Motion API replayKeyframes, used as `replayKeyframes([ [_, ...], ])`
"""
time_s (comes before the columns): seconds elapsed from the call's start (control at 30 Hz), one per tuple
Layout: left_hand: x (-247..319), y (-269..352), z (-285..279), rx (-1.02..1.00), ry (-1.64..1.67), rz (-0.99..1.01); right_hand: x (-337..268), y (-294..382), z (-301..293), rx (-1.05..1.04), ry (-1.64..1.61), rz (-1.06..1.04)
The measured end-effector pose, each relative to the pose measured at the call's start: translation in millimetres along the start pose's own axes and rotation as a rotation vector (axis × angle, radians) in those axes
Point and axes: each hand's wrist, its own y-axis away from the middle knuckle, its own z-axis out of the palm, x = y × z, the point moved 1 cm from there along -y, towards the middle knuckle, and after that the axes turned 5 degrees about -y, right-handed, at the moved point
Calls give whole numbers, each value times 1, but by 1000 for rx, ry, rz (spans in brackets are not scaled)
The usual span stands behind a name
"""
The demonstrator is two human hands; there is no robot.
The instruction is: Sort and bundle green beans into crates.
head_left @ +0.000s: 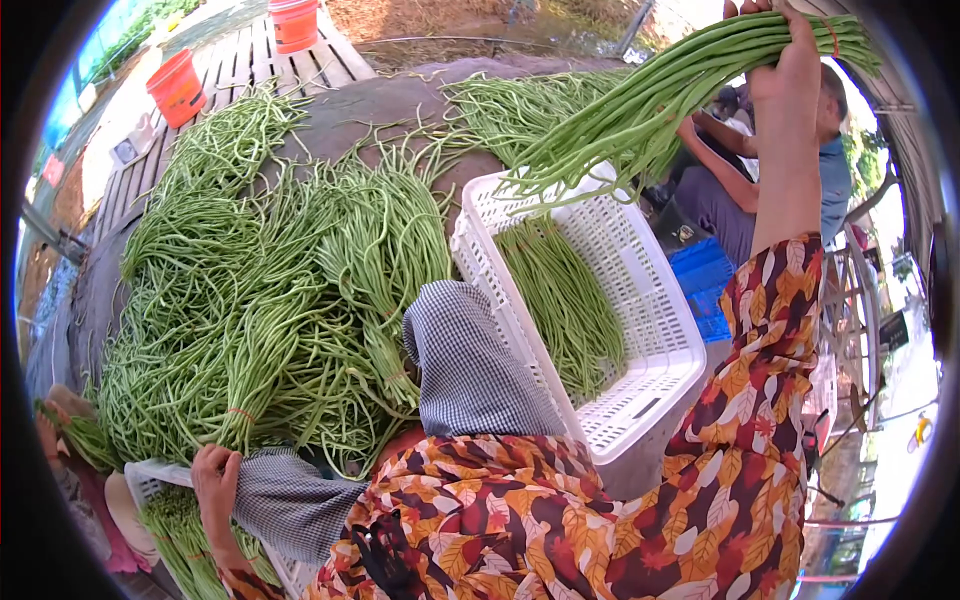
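Note:
My right hand (pixel 787 67) is raised at the upper right, gripping a bundle of yardlong beans (pixel 660 105) near its banded end. The loose ends droop over the far end of a white plastic crate (pixel 660 300). Inside that crate lies a layer of yardlong beans (pixel 562 307). At the lower left, my left hand (pixel 214 476) has its fingers curled by the rim of another white crate (pixel 161 471); whether it grips anything is unclear. Just beyond it, a bean bundle with a red band (pixel 251 397) lies on the large heap of loose beans (pixel 202 300).
A dark cover (pixel 352 112) lies under the heap. Two orange buckets (pixel 177 88) stand on wooden slats (pixel 251 64). A person (pixel 832 165) sits at the right beside a blue crate (pixel 701 281). Another person's hand (pixel 49 439) holds beans at the far left.

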Motion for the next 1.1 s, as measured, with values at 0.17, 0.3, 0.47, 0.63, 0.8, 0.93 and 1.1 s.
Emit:
replayKeyframes([
  [0.17, -3, -2, 15, 4, 81, 43, -39, -3, -71, 143, 165, 57],
  [0.3, -6, -4, 15, 32, 54, 47, -78, 4, -153, 185, 222, 132],
  [0.47, -6, -5, 14, 75, -1, -25, -82, 54, -188, 281, 496, 125],
  [0.63, 0, -3, 12, 73, -64, -86, 3, 97, -214, 41, 1107, 64],
  [0.8, -1, -4, 19, 27, -58, -74, 200, 183, -315, -354, 1919, 556],
  [0.93, -66, 23, 31, -253, 126, -377, 271, 266, -343, -580, 2092, 1120],
  [1.1, -77, 23, 40, -222, 166, -302, 312, 280, -378, -399, 1868, 1148],
])
